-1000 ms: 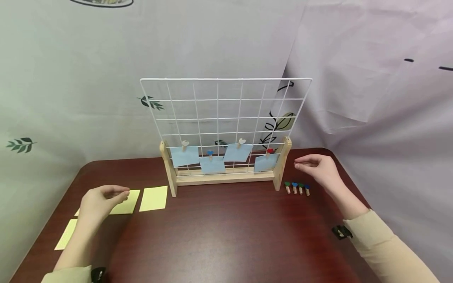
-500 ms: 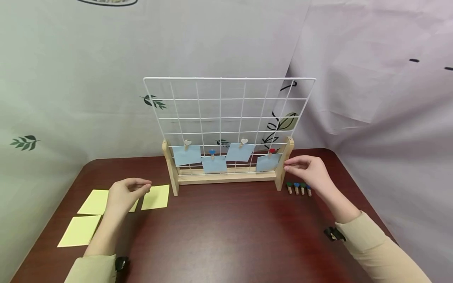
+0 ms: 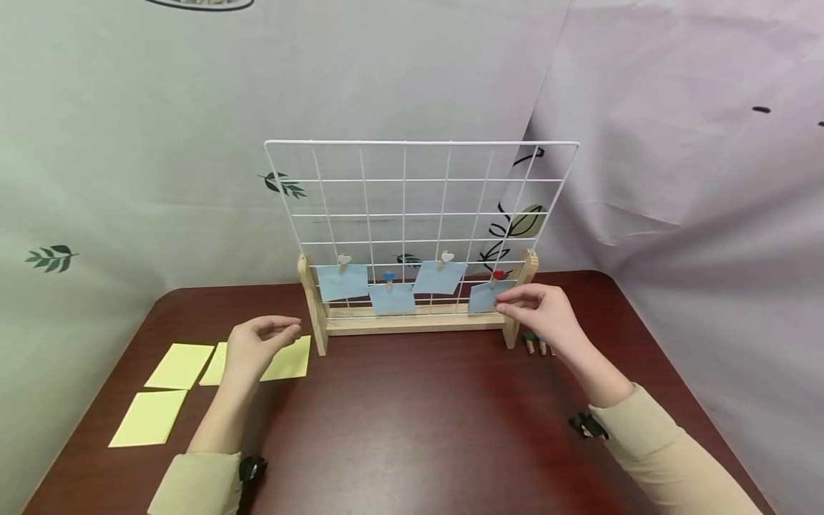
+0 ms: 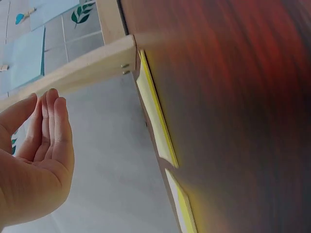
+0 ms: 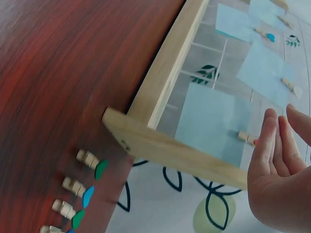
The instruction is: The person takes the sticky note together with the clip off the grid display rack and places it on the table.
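The right hand point(image 3: 537, 311) was held with fingers relaxed, gripping nothing, fingertips just beside the red-heart clip point(image 3: 497, 275) on the rightmost of 4 blue notes point(image 3: 484, 296); that clip should be pinched squarely; the left hand point(image 3: 257, 343) hovered empty over the yellow notes point(image 3: 290, 360).

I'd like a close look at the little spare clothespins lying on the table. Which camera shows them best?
The right wrist view: the spare clothespins lie close, heart tips clear. In the head view the right hand partly hides them. The left wrist view misses them.
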Motion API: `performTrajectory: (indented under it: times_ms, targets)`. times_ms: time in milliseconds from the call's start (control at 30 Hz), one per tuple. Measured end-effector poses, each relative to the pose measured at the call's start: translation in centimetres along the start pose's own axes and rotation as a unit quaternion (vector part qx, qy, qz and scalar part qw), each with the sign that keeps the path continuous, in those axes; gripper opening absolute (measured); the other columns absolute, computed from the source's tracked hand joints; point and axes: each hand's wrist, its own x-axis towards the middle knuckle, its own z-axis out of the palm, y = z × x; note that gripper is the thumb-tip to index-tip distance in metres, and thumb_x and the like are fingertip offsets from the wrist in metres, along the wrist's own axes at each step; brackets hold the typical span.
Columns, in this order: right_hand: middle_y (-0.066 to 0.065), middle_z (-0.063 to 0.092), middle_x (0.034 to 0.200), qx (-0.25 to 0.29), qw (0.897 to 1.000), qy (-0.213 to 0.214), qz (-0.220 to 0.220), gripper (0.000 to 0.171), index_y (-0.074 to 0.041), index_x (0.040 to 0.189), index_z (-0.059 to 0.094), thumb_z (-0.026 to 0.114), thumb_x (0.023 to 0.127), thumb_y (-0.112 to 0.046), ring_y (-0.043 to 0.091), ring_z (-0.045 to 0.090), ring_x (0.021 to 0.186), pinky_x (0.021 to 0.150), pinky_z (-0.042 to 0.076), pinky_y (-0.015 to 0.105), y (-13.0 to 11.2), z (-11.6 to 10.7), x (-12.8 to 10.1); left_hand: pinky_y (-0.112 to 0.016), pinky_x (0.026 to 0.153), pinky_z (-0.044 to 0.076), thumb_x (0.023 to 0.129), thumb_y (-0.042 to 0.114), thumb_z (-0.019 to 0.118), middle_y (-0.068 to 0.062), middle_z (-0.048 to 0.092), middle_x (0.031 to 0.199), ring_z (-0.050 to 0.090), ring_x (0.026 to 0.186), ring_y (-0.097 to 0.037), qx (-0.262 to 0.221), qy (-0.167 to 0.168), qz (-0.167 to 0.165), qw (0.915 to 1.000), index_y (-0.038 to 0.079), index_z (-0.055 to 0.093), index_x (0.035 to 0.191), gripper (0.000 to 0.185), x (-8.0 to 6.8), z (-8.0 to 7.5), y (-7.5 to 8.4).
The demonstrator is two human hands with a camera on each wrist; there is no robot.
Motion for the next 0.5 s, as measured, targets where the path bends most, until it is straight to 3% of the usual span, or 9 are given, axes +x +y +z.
performTrajectory:
  times_ms: [133,300,500]
  targets:
    - [0.011,0.083,0.099,0.016,1.0,-0.005,-0.001,0.023,0.006,0.11,0.079,0.082,0.092,-0.006,-0.009,0.072,0.079,0.071,0.058,0.015,-0.5,1.0,0.1,-0.01,0.075,0.059,0.098,0.01,0.077,0.015,0.079,0.083,0.074,0.075,0.005,-0.038,-0.001,-0.012,0.9992,-0.013,0.072,0.123,0.034,0.1,0.7,0.2]
    - [0.008,0.084,0.099,0.043,0.999,-0.014,-0.002,0.023,0.007,0.111,0.079,0.082,0.091,-0.004,-0.008,0.073,0.08,0.075,0.059,0.014,-0.8,2.1,0.3,-0.011,0.078,0.06,0.098,0.006,0.076,0.021,0.077,0.079,0.075,0.074,0.005,-0.085,0.001,-0.017,0.9962,-0.016,0.07,0.124,0.034,0.0,1.6,0.3]
    - [0.015,0.082,0.106,0.061,0.998,-0.024,-0.002,0.022,0.005,0.112,0.079,0.082,0.092,-0.005,0.0,0.077,0.084,0.08,0.06,0.016,-1.3,3.5,0.6,-0.016,0.079,0.063,0.1,-0.002,0.07,0.023,0.075,0.075,0.077,0.076,0.002,-0.15,0.009,-0.021,0.9884,-0.021,0.066,0.123,0.031,-0.1,2.9,0.7]
